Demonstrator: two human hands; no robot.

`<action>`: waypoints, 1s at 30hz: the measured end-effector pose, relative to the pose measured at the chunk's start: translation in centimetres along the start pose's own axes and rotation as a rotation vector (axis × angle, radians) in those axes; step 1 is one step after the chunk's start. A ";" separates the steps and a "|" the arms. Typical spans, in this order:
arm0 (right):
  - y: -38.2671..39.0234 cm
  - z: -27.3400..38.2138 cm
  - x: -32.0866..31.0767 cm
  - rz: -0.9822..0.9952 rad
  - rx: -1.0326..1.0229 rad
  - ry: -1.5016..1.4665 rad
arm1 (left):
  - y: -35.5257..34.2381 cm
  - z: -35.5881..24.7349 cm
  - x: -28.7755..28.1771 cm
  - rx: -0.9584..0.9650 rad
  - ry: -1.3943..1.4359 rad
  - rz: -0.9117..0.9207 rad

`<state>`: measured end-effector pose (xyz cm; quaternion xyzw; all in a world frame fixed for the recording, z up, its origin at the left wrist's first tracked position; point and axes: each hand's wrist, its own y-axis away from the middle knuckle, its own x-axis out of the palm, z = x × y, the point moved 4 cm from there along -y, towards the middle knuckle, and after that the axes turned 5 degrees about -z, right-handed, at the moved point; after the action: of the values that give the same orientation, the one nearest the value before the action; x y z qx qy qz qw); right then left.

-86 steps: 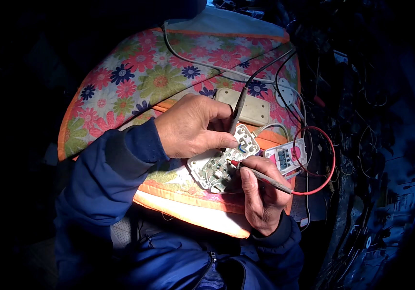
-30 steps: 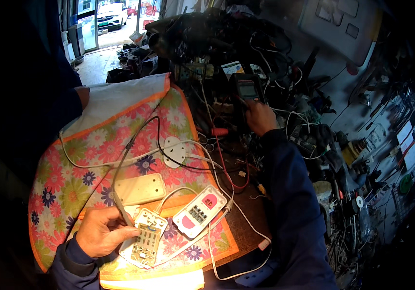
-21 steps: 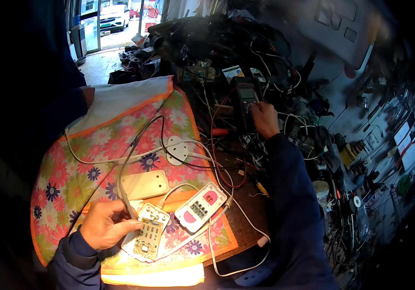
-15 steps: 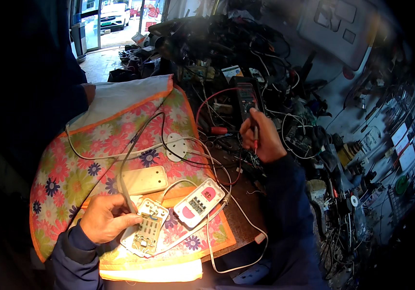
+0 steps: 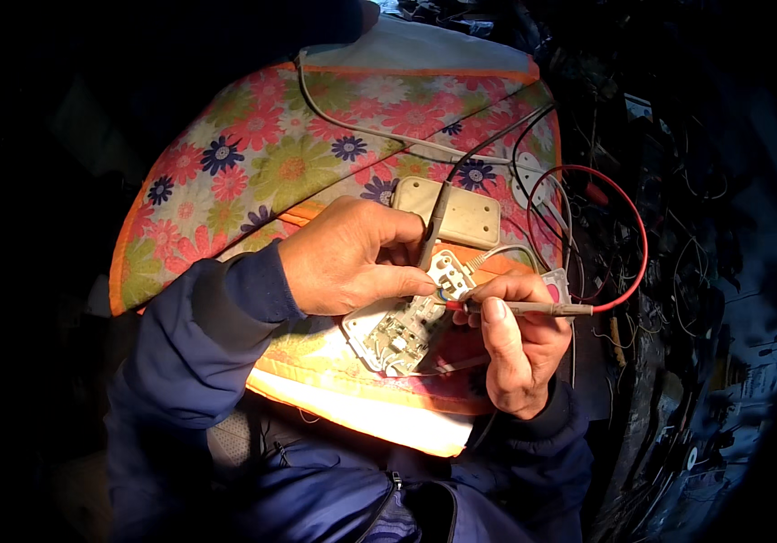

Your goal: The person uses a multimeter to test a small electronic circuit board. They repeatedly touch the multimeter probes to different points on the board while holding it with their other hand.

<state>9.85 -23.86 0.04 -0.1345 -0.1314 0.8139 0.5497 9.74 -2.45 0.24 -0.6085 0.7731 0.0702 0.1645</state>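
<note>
My left hand (image 5: 347, 258) pinches a black test probe (image 5: 436, 224) between thumb and fingers, its tip reaching down to an opened white plastic housing. A circuit board (image 5: 404, 328) with metal contacts and thin wires lies in that housing. From the other side, my right hand (image 5: 524, 348) grips a red-tipped test probe (image 5: 551, 309) lying nearly level, its tip close to the upper part of the board. Whether either tip touches metal I cannot tell. Just beyond my fingers rests a loose cream cover (image 5: 452, 213). A white-and-pink unit (image 5: 556, 285) is mostly hidden behind my right hand.
A flowered cloth (image 5: 289, 167) with orange edging covers the work surface. White cable (image 5: 379, 136) crosses it toward a round white disc with holes (image 5: 526, 176). The red lead (image 5: 643, 244) loops at the right, beside dark clutter. Another person's dark sleeve (image 5: 316, 20) shows at the top.
My right hand has come from beside the multimeter to the opened housing with the red probe. My left hand still holds the black probe. The view has tilted down, and the multimeter is no longer visible.
</note>
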 end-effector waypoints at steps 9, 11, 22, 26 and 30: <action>1.0 -0.7 0.6 0.088 -0.206 0.120 | -0.4 -0.3 0.0 0.064 -0.072 0.002; 1.2 -0.6 0.7 0.051 -0.145 0.158 | -0.4 -0.2 -0.1 0.059 -0.079 0.010; 0.6 -0.2 1.1 0.091 -0.226 0.253 | -0.3 -0.3 -0.1 0.036 -0.063 0.016; 0.7 -0.3 1.0 0.085 -0.219 0.251 | -0.3 -0.3 -0.1 0.051 -0.088 0.023; 0.7 -0.5 0.9 0.085 -0.224 0.229 | -0.3 -0.4 -0.2 0.074 -0.109 0.029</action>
<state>9.09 -23.22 -0.72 -0.2924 -0.1521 0.7960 0.5077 10.05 -2.44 0.71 -0.5861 0.7738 0.0770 0.2277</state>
